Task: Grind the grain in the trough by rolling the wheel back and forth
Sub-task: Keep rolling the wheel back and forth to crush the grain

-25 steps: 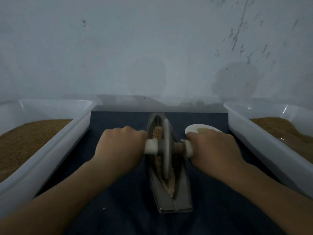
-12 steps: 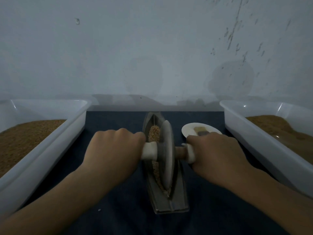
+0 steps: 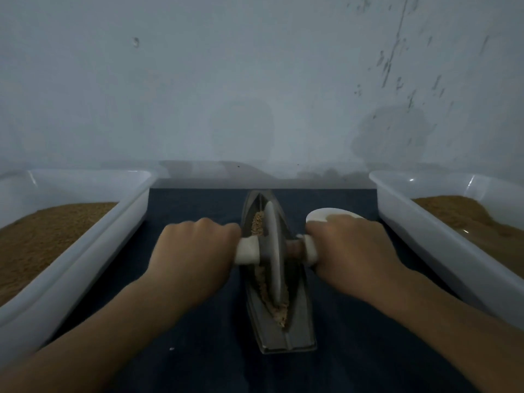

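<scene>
A grey boat-shaped trough (image 3: 297, 333) lies lengthwise on the dark blue mat in the middle. Tan grain (image 3: 258, 222) shows in its groove ahead of the wheel, and more crushed grain lies at the near end. A grey metal wheel (image 3: 274, 256) stands upright in the groove, about midway along. My left hand (image 3: 195, 253) grips the pale left handle (image 3: 247, 250). My right hand (image 3: 348, 251) grips the pale right handle (image 3: 309, 248) on the wooden axle. Both fists hide most of the handles.
A white tub (image 3: 93, 231) of brown grain stands at the left, and a second white tub (image 3: 419, 225) with brown meal at the right. A small white dish (image 3: 320, 215) sits behind my right hand. A pale wall rises close behind the mat.
The wheel rolled towards me half a second ago and now stands farther along the trough again. Both hands stayed on the handles. The dish is partly hidden by my right hand again.
</scene>
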